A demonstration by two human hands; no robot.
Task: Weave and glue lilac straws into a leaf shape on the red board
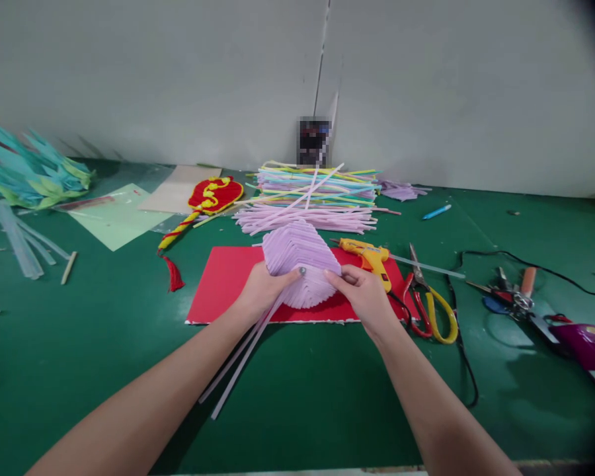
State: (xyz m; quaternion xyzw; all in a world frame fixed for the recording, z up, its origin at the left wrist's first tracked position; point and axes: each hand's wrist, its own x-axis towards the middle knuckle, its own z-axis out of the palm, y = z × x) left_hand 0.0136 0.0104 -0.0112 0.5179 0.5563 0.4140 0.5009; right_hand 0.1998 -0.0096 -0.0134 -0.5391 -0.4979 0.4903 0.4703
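A rounded lilac panel (pixel 302 248), made of pipe cleaners laid in a chevron pattern, is held up above a red board (pixel 223 277). My left hand (pixel 262 287) grips its left side, the thumb lying across the front. Two long lilac pipe cleaners (pixel 238 370) trail down from beneath that hand toward me. At the panel's right edge, my right hand (pixel 359 291) pinches the rim between thumb and fingers. Just behind the right hand, a yellow hot glue gun (pixel 369 254) rests on the board with a clear glue stick in its back. The fingers behind the panel are hidden.
Bundled pastel pipe cleaners (pixel 312 198) lie behind the board. A red and yellow fan (pixel 213 196) with a tassel is left of them. Pliers (pixel 416 291), yellow-handled scissors (pixel 441 317), a black cord (pixel 469 370) and keys (pixel 518 297) occupy the right. Glue sticks (pixel 20 244) lie far left.
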